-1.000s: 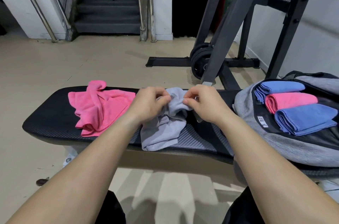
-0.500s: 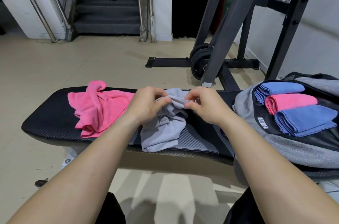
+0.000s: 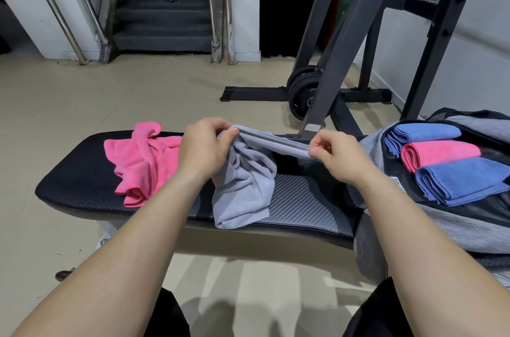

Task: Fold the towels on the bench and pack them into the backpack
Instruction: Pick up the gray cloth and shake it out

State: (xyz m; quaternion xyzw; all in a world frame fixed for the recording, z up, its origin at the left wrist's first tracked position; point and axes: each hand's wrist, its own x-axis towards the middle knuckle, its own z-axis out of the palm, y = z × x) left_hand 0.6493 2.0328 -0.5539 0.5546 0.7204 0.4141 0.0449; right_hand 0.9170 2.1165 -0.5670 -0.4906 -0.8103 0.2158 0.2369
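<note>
A grey towel point(image 3: 245, 185) hangs crumpled over the middle of the black bench point(image 3: 77, 182). My left hand point(image 3: 204, 149) pinches one end of its top edge and my right hand point(image 3: 339, 157) pinches the same edge further right, so the hem is stretched between them above the bench. A crumpled pink towel point(image 3: 143, 162) lies on the bench to the left. At the right end an open grey backpack point(image 3: 469, 226) holds three folded towels: a blue one point(image 3: 425, 134), a pink one point(image 3: 438, 154) and another blue one point(image 3: 461, 179).
A dark steel rack point(image 3: 345, 60) with weight plates point(image 3: 303, 93) stands on the beige floor behind the bench. A staircase point(image 3: 162, 5) with metal handrails rises at the back. A white wall runs along the right.
My hands have drawn apart along the grey towel's top edge, the right hand going right. The edge, bunched between them before, is now pulled out taut.
</note>
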